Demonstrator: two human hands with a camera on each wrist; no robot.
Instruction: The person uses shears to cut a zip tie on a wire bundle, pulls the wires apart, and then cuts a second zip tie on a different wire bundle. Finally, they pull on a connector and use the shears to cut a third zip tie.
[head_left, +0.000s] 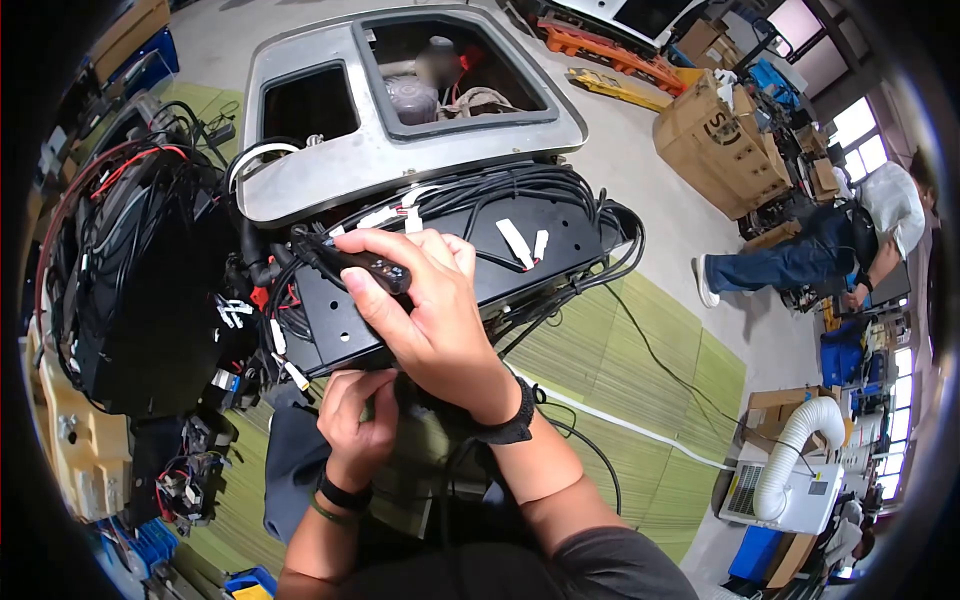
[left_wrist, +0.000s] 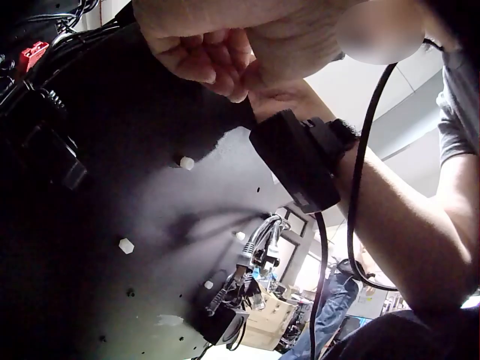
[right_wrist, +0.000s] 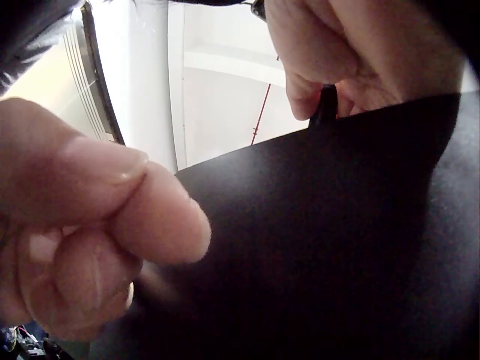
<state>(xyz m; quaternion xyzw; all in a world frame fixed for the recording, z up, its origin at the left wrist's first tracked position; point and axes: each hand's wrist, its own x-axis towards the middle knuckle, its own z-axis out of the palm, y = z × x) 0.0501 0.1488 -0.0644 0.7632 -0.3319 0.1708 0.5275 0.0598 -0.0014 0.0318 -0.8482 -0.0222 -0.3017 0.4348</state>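
My right hand (head_left: 435, 315) grips a black stick-like tool (head_left: 385, 272) with several small light dots on its near end. Its far end reaches among the dark cables over the left part of a black metal panel (head_left: 350, 300); the tip is hidden there. Lower down, my left hand (head_left: 358, 425) is at the panel's near edge with its fingers curled. From the right wrist view, thumb and forefinger of the left hand (right_wrist: 97, 202) press together, nothing visible between them. White hex standoffs (left_wrist: 126, 245) stick out of a dark panel face in the left wrist view.
A bundle of black cables (head_left: 540, 185) with white tags lies along the panel's far side. Beyond stands a metal frame (head_left: 420, 150) with two openings. To the left is a dark wire-covered unit (head_left: 140, 280). A person (head_left: 830, 245) stands at right, near a cardboard box (head_left: 720, 145).
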